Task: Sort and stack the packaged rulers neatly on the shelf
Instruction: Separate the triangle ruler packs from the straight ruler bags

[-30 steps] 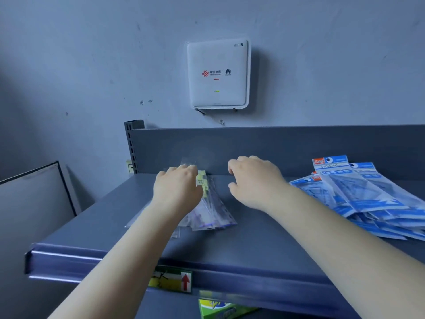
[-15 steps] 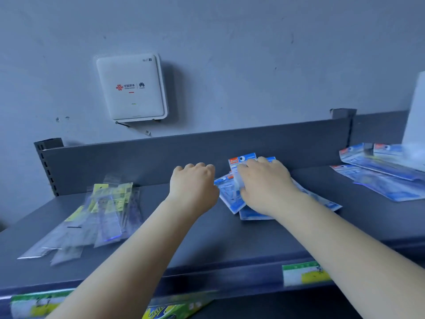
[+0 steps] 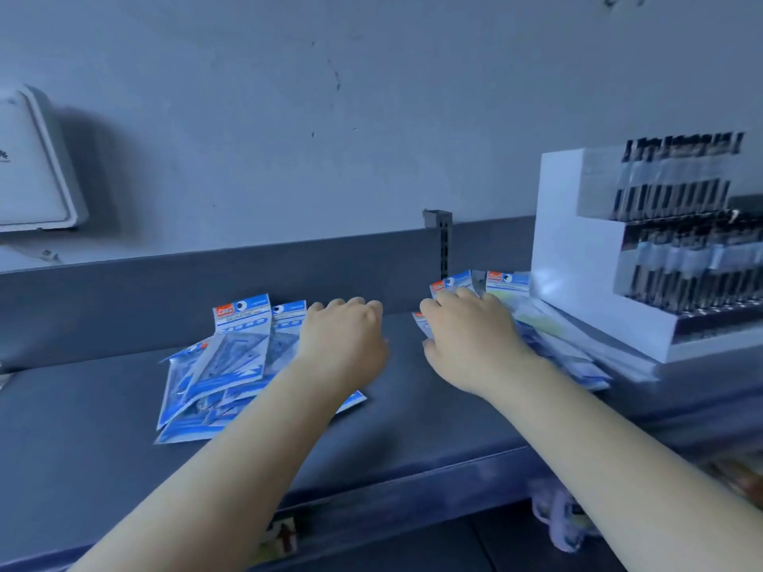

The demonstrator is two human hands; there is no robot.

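Left hand (image 3: pixel 342 340) is lying curled on our messy blue ruler pile (image 3: pixel 223 365), right hand (image 3: pixel 470 340) is pressing flat on another pile (image 3: pixel 549 336). We're noticing the white pen display (image 3: pixel 586 258) crowding that second pile; grip unclear.

left hand (image 3: pixel 342 340): fingertips curl out of sight; whether it touches the left pile of ruler packets (image 3: pixel 231 365) at its 9 o'clock cannot be told.
right hand (image 3: pixel 470 344): covers the near end of the right pile of ruler packets (image 3: pixel 536 324); grip unclear.
packet print: too small to read.
white wall box (image 3: pixel 33 167): cut by the left edge.
pen display stand (image 3: pixel 578 262): blurred, cut at 3 o'clock.
shelf-edge label (image 3: pixel 285 538): blurred.
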